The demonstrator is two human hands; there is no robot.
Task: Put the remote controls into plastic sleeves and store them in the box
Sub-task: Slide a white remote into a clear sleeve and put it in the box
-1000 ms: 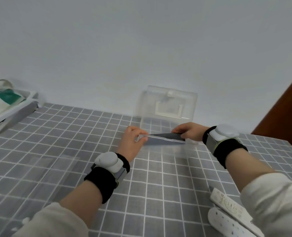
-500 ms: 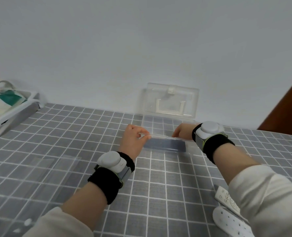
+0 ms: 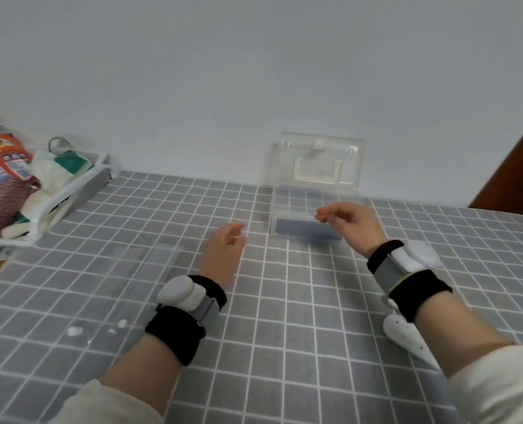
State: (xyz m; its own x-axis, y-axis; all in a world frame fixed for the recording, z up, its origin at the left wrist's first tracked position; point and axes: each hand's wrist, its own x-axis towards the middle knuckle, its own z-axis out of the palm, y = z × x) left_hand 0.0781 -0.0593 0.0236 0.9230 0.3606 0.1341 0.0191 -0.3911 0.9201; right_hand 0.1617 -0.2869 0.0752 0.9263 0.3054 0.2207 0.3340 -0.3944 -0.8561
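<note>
A clear plastic box [image 3: 286, 209] stands at the back of the table, its lid [image 3: 318, 157] upright against the wall. Inside it lies a dark remote control in a sleeve [image 3: 297, 226]. My right hand [image 3: 350, 224] hovers over the box's front right, fingers loosely apart, holding nothing. Left of the box, my left hand [image 3: 225, 250] is blurred, open and empty above the table. A white remote control [image 3: 407, 338] lies at the right, partly hidden under my right forearm. Empty clear sleeves [image 3: 143, 264] lie flat to the left.
A white tray [image 3: 70, 191] with packets, yarn and other clutter stands at the far left. A grey grid-pattern cloth [image 3: 284, 347] covers the table. A brown panel [image 3: 517, 175] rises at the right edge. White crumbs [image 3: 76, 330] lie near my left forearm.
Both hands let go of the sleeved dark remote, which now lies in the box. They have drawn back from it, the left one toward the left. The view has swung left.
</note>
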